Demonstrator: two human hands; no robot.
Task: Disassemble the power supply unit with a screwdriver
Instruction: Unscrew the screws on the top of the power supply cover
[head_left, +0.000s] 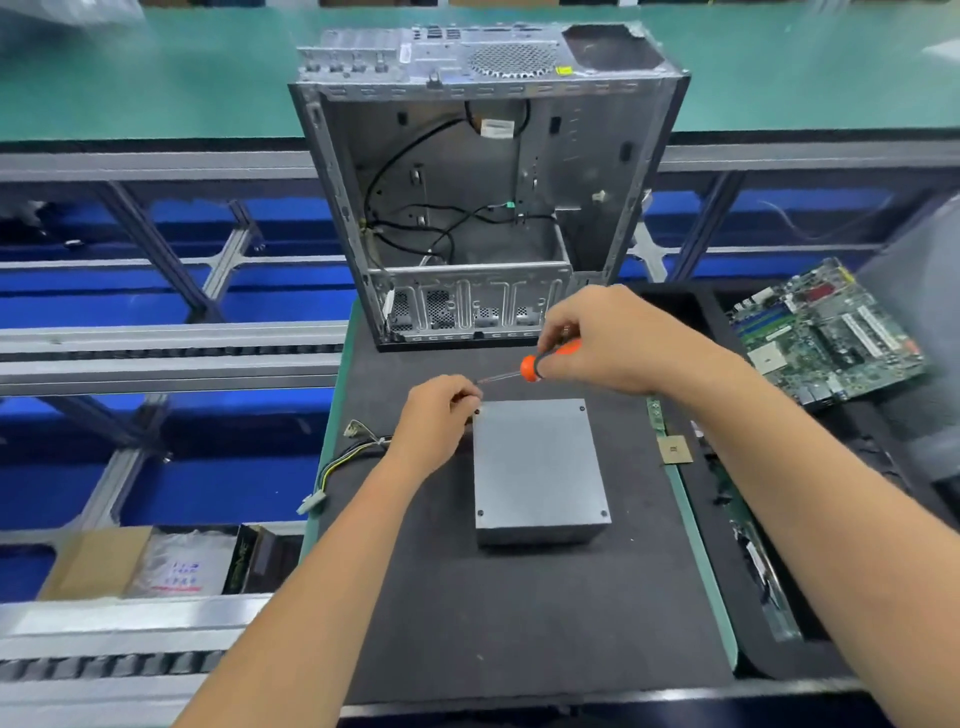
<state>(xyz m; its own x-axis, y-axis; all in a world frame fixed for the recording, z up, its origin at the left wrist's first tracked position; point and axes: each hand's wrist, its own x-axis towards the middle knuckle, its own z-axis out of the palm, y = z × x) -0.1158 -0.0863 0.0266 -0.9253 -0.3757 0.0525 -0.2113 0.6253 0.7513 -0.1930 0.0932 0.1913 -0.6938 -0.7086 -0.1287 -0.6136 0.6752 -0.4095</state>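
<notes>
Forearms: both bare, reaching in from the bottom edge.
PSU: flat grey metal power supply box (537, 462), centre of dark-matted counter (519, 623).
Left hand (439, 415): fingers pinched at box's far-left corner, by screwdriver tip.
Right hand (608, 338): wrapped round orange-handled screwdriver (524, 366).
Behind: open grey metal computer case (483, 197), upright.
Right: green motherboard (826, 332).

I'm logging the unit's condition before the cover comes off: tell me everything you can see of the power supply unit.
The power supply unit is a plain grey metal box lying flat on the dark mat, below the open computer case. Dark screws show at three lid corners; the far-left corner is hidden by the left hand, which touches its edge. The screwdriver tip points there. Cables trail to its left.
</notes>
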